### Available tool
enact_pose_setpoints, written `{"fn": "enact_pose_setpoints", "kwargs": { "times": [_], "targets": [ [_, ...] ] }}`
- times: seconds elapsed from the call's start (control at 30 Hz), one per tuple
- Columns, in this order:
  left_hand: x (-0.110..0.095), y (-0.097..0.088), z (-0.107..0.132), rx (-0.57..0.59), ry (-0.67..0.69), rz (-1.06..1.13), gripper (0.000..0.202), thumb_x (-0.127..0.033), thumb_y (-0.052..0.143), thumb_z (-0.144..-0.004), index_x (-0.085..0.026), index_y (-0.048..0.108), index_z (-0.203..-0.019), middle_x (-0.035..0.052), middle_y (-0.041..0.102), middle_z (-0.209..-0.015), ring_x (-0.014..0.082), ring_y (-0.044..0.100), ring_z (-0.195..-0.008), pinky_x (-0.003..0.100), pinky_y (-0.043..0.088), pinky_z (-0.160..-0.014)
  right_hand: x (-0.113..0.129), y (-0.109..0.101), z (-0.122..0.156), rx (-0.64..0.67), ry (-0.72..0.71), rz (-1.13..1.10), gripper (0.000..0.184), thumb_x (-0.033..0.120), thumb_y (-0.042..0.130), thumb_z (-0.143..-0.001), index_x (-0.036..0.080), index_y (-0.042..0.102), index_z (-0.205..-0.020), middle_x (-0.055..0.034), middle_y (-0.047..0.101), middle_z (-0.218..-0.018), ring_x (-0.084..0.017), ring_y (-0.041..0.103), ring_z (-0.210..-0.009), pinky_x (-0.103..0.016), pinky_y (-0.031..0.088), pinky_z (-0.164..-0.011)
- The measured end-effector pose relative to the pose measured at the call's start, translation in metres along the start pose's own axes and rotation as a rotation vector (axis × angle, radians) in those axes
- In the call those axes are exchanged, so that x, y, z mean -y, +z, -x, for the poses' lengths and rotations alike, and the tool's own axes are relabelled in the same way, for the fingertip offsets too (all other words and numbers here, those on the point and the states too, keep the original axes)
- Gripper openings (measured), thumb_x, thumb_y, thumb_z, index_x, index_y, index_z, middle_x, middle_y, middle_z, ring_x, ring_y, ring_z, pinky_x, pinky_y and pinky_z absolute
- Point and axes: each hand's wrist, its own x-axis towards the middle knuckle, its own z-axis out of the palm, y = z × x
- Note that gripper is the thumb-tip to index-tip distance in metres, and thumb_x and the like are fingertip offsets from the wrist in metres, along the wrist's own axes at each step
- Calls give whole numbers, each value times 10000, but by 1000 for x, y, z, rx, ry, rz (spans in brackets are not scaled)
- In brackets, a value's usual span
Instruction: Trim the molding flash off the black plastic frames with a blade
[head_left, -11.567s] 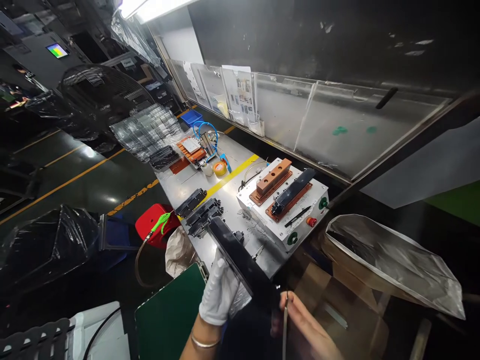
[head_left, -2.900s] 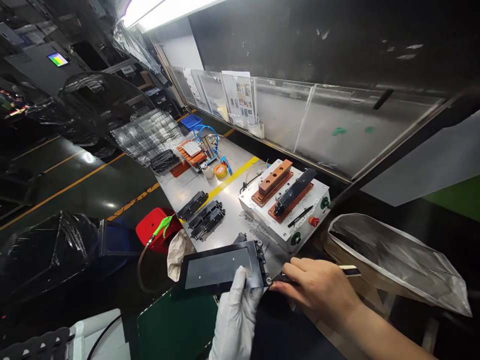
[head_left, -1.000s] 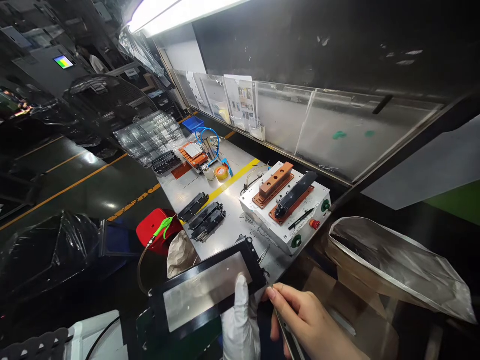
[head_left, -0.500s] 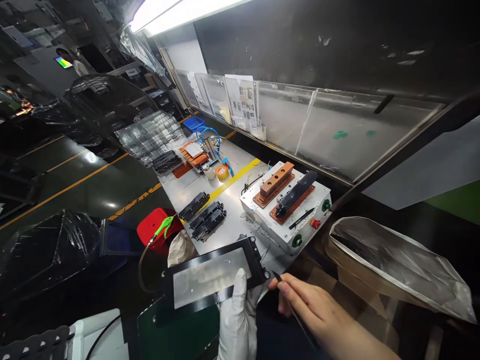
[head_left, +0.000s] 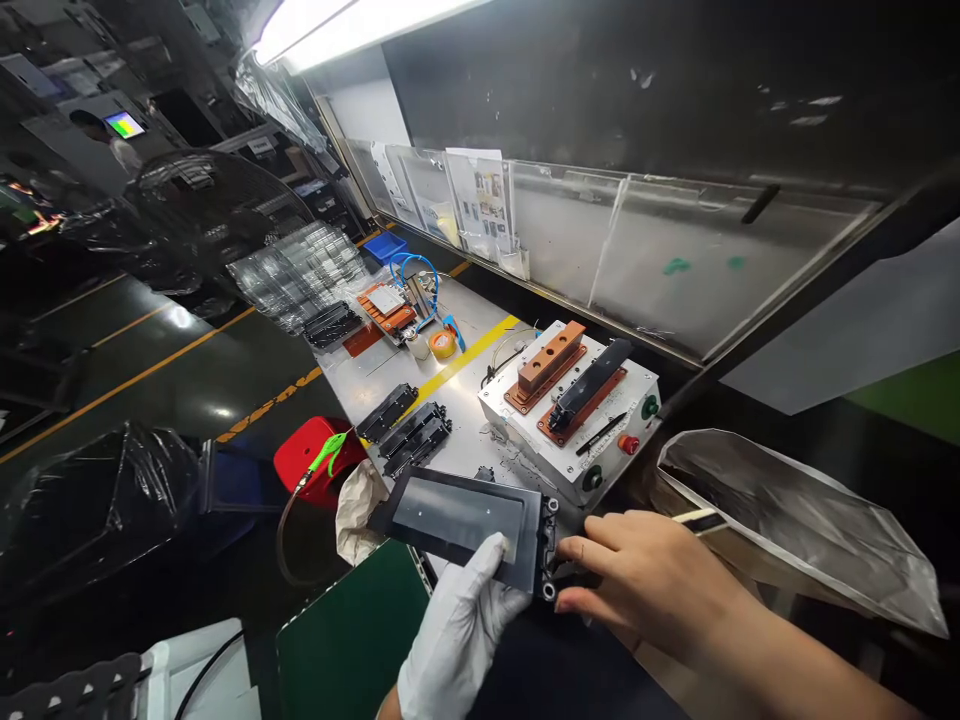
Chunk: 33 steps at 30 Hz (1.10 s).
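At the bottom centre of the frame, the gloved left hand (head_left: 461,620) grips a dark framed panel (head_left: 457,515), thumb on its face and fingers beneath, holding it tilted above the near end of the metal table (head_left: 476,385). Just right of it, the bare right hand (head_left: 652,575) is closed around a slim tool (head_left: 701,520), whose light and dark end sticks out behind; its tip is hidden, so contact with the panel's right end cannot be told. The step in hand seems to be close work along that end, which calls for a firm left grip and small, controlled strokes from the right. Beyond, at frame centre, lie black parts (head_left: 416,435); to their right, a white fixture box (head_left: 499,415) bears a brown block (head_left: 551,360) and a long black part (head_left: 592,380). Farther off, at upper left, are a fan (head_left: 217,205) and another person (head_left: 124,152).
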Motion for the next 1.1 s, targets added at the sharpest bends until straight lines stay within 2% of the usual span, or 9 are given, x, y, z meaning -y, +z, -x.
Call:
{"fn": "enact_pose_setpoints", "kwargs": {
  "times": [0.1,0.3,0.47,0.63,0.7,0.83,0.93,1.03,1.1],
  "targets": [
    [0,-3,-1,14,-16,-48,288,-264,749,-840,-134,718,-1095,133,689,-1205,291,646,-1142,401,570,-979,-1,0,-1,-17,-24,20,540,595,262,-1020,226,635,-895,2,582,-686,-162,502,-567,-327,287,-552],
    [-2,3,1,42,28,-1,71,-194,779,-803,-200,769,-873,23,758,-1002,157,714,-936,191,603,-791,-4,4,3,-40,-36,34,520,607,349,-1004,222,570,-731,17,549,-632,-149,493,-547,-328,265,-546],
    [-2,1,-2,50,8,-14,241,-204,762,-823,-195,744,-1063,74,736,-1108,220,683,-1073,288,598,-905,-4,6,3,-65,-21,13,520,611,324,-1006,228,593,-779,19,559,-643,-152,493,-550,-323,270,-545],
    [1,0,-4,21,-9,-8,337,-251,733,-851,-170,690,-1176,105,691,-1213,272,619,-1190,384,539,-1027,-2,4,4,-100,-55,24,516,563,354,-1020,220,549,-688,26,531,-596,-145,468,-511,-317,265,-524],
    [3,3,-3,-15,-6,9,366,-263,721,-858,-163,671,-1207,111,680,-1232,294,592,-1226,413,519,-1054,1,3,5,-81,-1,-7,506,593,353,-1008,219,586,-760,18,557,-634,-151,501,-541,-315,284,-536],
    [8,9,-2,-83,35,36,311,-248,721,-854,-152,696,-1148,100,713,-1152,269,625,-1182,351,534,-1033,9,3,6,-53,116,35,558,623,269,-1004,204,619,-884,-16,592,-707,-183,552,-600,-331,314,-563],
    [13,11,-2,-140,99,55,250,-201,707,-859,-149,712,-1104,94,726,-1120,241,675,-1085,318,583,-952,12,4,3,-82,124,107,590,580,192,-1025,208,622,-866,-15,580,-692,-185,528,-579,-340,297,-566],
    [17,13,-3,-263,141,75,124,-120,644,-890,-107,745,-961,100,749,-1017,189,720,-915,234,623,-794,13,5,-1,-117,106,158,604,542,157,-1040,209,614,-827,-10,568,-677,-185,505,-570,-345,274,-572],
    [20,14,-3,-298,147,99,133,-87,620,-896,-78,752,-910,117,752,-977,198,722,-913,237,627,-784,14,5,-3,-141,91,186,604,509,144,-1051,213,590,-772,-7,555,-657,-187,490,-564,-348,256,-574]
  ]
}}
